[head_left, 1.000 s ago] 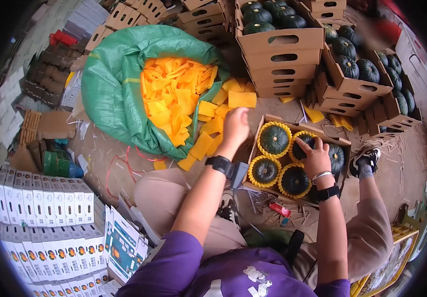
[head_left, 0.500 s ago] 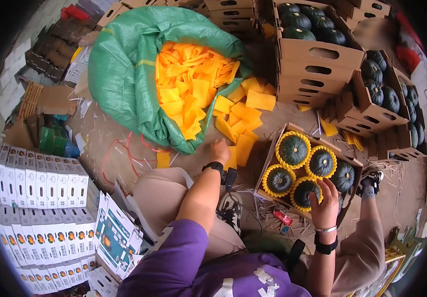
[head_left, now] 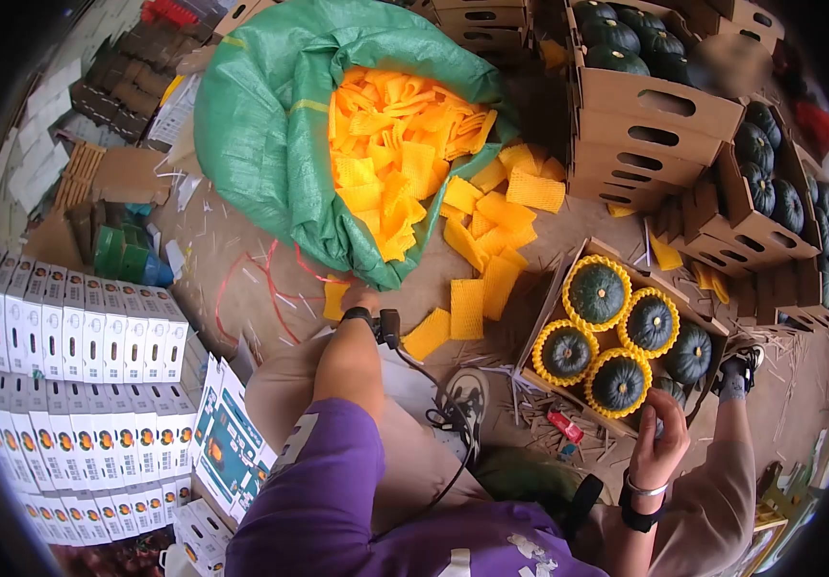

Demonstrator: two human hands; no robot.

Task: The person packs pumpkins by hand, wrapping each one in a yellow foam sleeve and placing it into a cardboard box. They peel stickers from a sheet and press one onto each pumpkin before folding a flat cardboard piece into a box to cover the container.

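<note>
My left hand (head_left: 364, 296) reaches down at the mouth of the green woven bag (head_left: 260, 144), beside a yellow foam net sleeve (head_left: 335, 299) on the floor. Its fingers are mostly hidden by the wrist and band. My right hand (head_left: 661, 438) hovers over the near edge of an open carton (head_left: 554, 303), fingers curved and apart, with nothing seen in it. Several dark green pumpkins (head_left: 598, 293) in that carton wear yellow net sleeves. A bare pumpkin (head_left: 689, 352) lies at the carton's right side, and another one is partly covered near my fingers.
Yellow net sleeves (head_left: 400, 144) fill the bag and spill onto the floor. Stacked cartons of pumpkins (head_left: 659, 106) stand at the upper right. White printed boxes (head_left: 87, 332) are stacked at left. Wood scraps and a red packet (head_left: 564, 426) lie near my shoe (head_left: 465, 409).
My left hand has moved left from the loose sleeves to the single sleeve by the bag. My right hand has drawn back from the near netted pumpkin to the carton's edge. The view has shifted.
</note>
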